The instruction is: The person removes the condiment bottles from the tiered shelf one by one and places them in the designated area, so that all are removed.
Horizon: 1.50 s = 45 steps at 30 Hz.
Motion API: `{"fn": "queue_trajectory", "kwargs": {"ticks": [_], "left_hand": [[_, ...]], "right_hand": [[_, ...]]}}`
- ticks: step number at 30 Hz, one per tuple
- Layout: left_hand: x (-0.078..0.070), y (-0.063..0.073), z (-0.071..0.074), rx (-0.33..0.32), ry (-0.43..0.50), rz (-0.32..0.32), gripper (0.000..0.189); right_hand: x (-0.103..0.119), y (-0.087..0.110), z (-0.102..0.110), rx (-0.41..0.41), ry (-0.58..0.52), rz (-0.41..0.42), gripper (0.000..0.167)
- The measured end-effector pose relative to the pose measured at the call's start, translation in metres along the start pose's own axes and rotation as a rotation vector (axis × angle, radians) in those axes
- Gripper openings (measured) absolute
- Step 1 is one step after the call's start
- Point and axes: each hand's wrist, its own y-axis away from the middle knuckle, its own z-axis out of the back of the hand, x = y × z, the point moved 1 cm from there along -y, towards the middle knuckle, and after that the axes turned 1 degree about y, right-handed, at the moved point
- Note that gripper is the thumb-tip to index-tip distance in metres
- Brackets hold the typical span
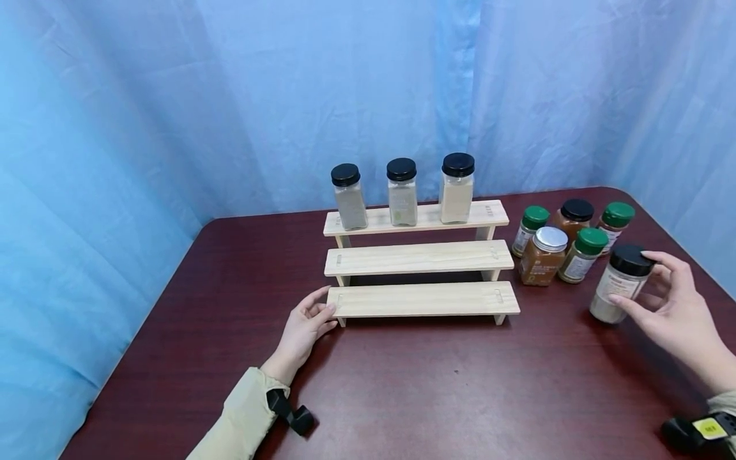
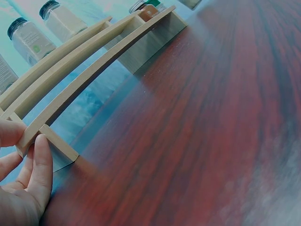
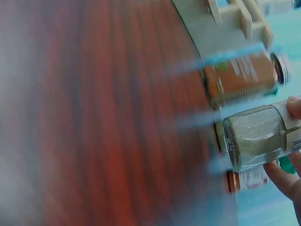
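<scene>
My right hand (image 1: 669, 297) grips a spice jar (image 1: 618, 284) with a black lid, a white label and pale powder inside. The jar is slightly tilted, and its glass base (image 3: 254, 136) shows in the right wrist view. At the left end of a three-step wooden rack (image 1: 422, 300), my left hand (image 1: 305, 326) pinches the lowest step's corner. In the left wrist view, the left-hand fingers (image 2: 42, 165) touch the rack's end and leg. On the top step stand three black-lidded jars: a left jar (image 1: 351, 204), a middle jar (image 1: 402, 201) and a right jar (image 1: 457, 198).
Right of the rack stands a group of jars, among them a silver-lidded brown jar (image 1: 540, 262), a green-lidded jar (image 1: 581, 259) and a black-lidded brown jar (image 1: 572, 220). The dark red table (image 1: 437, 390) meets a blue curtain (image 1: 287, 108) behind.
</scene>
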Motion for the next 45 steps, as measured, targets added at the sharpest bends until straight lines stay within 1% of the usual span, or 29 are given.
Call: {"fn": "queue_trajectory", "kwargs": {"ticks": [3, 6, 10, 12, 14, 16, 18, 21, 23, 25, 26, 28, 30, 31, 33, 38, 40, 42, 43, 45], "left_hand": [[0.0, 0.0, -0.001, 0.001, -0.002, 0.001, 0.051], [0.0, 0.0, -0.001, 0.001, -0.003, 0.002, 0.051], [-0.001, -0.001, -0.002, 0.0, -0.006, 0.002, 0.051], [-0.001, -0.001, -0.002, -0.002, -0.007, 0.002, 0.051], [0.0, -0.001, -0.002, -0.003, -0.007, 0.002, 0.05], [0.0, -0.001, -0.002, -0.003, -0.006, 0.002, 0.05], [0.0, -0.001, -0.002, -0.003, -0.007, 0.004, 0.05], [0.001, -0.001, -0.002, -0.005, -0.01, 0.006, 0.05], [0.001, -0.001, -0.003, -0.005, -0.011, 0.005, 0.05], [0.0, -0.001, -0.003, -0.003, -0.009, 0.002, 0.05], [0.0, -0.001, -0.003, -0.002, -0.008, 0.001, 0.05], [0.0, -0.001, -0.003, -0.002, -0.006, 0.0, 0.05], [0.0, -0.001, -0.003, -0.003, -0.007, 0.001, 0.05], [0.0, -0.001, -0.003, -0.004, -0.009, 0.001, 0.05], [0.0, -0.001, -0.003, -0.007, -0.012, 0.001, 0.05], [0.0, -0.001, -0.002, -0.008, -0.013, -0.006, 0.05], [0.0, -0.001, -0.001, -0.006, -0.011, -0.008, 0.05], [0.001, -0.001, -0.001, -0.005, -0.01, -0.007, 0.05], [0.001, -0.001, -0.001, -0.005, -0.008, -0.007, 0.05], [0.001, -0.001, -0.001, -0.005, -0.006, -0.007, 0.05]], "right_hand": [[-0.015, -0.005, 0.003, 0.001, 0.024, -0.031, 0.099], [-0.023, -0.01, 0.008, -0.006, 0.043, -0.055, 0.094], [-0.023, -0.017, 0.014, -0.02, 0.048, -0.078, 0.086], [-0.017, -0.02, 0.017, -0.013, 0.036, -0.102, 0.083], [-0.018, -0.023, 0.016, -0.026, 0.083, -0.115, 0.08], [-0.017, -0.027, 0.017, -0.015, 0.077, -0.138, 0.08], [-0.026, -0.03, 0.014, -0.02, 0.101, -0.136, 0.082], [-0.04, -0.034, 0.01, -0.03, 0.104, -0.096, 0.086], [-0.028, -0.035, 0.011, -0.034, 0.124, -0.082, 0.084], [-0.03, -0.038, 0.01, -0.035, 0.12, -0.087, 0.085], [-0.028, -0.039, 0.01, -0.033, 0.122, -0.098, 0.084], [-0.017, -0.041, 0.011, -0.026, 0.11, -0.133, 0.082], [-0.029, -0.043, 0.008, -0.04, 0.1, -0.143, 0.081], [-0.025, -0.043, 0.008, -0.041, 0.086, -0.148, 0.077], [-0.022, -0.044, 0.007, -0.05, 0.089, -0.167, 0.075], [-0.046, -0.05, 0.0, -0.057, 0.095, -0.184, 0.08], [-0.05, -0.052, -0.002, -0.058, 0.084, -0.17, 0.081], [-0.051, -0.052, -0.003, -0.062, 0.088, -0.162, 0.081], [-0.05, -0.053, -0.003, -0.061, 0.073, -0.16, 0.081], [-0.046, -0.054, -0.003, -0.063, 0.078, -0.159, 0.08]]}}
